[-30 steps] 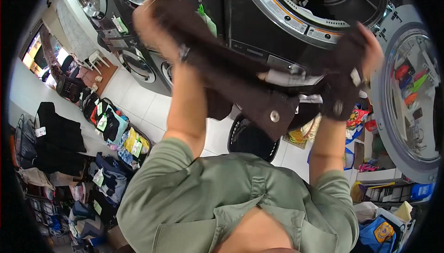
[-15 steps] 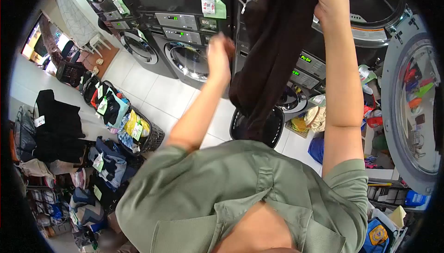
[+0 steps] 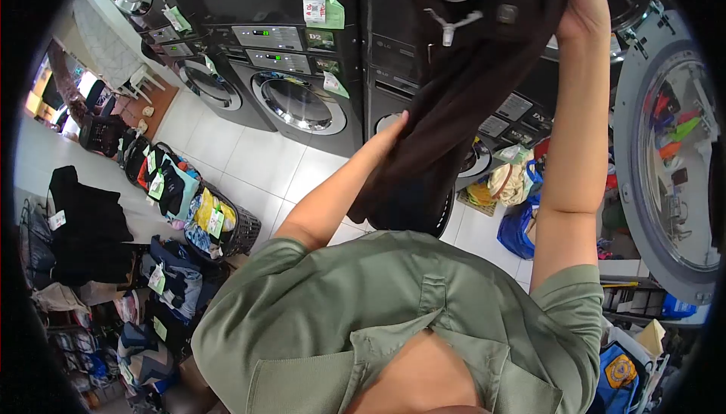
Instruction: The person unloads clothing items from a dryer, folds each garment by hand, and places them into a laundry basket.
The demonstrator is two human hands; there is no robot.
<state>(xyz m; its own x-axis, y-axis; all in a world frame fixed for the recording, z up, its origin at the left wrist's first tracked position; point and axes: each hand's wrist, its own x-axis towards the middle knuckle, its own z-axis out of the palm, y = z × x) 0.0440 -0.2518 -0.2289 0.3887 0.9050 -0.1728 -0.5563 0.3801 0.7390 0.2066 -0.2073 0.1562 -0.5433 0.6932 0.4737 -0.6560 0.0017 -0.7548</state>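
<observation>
Dark brown drawstring pants (image 3: 484, 104) hang in front of me, with a pale cord and a label showing near the waist. At the top right, my right hand (image 3: 588, 6) is closed on the upper edge of the pants and holds them up. My left hand (image 3: 394, 128) is at the left side of the cloth, lower down. Its fingers are mostly hidden behind the fabric, so their grip does not show. Below the pants stands a black laundry basket (image 3: 448, 217), partly covered by them.
Stacked washers and dryers (image 3: 299, 104) line the far side. An open round dryer door (image 3: 631, 164) stands at the right. Filled baskets (image 3: 240, 221) and folded clothes (image 3: 91, 217) with tags crowd the left. A blue bag (image 3: 518, 232) sits on the floor at right.
My left hand has come down from the air in front of the washers to the side of the pants. My right hand and the pants' top have shifted right; the lower cloth swings left.
</observation>
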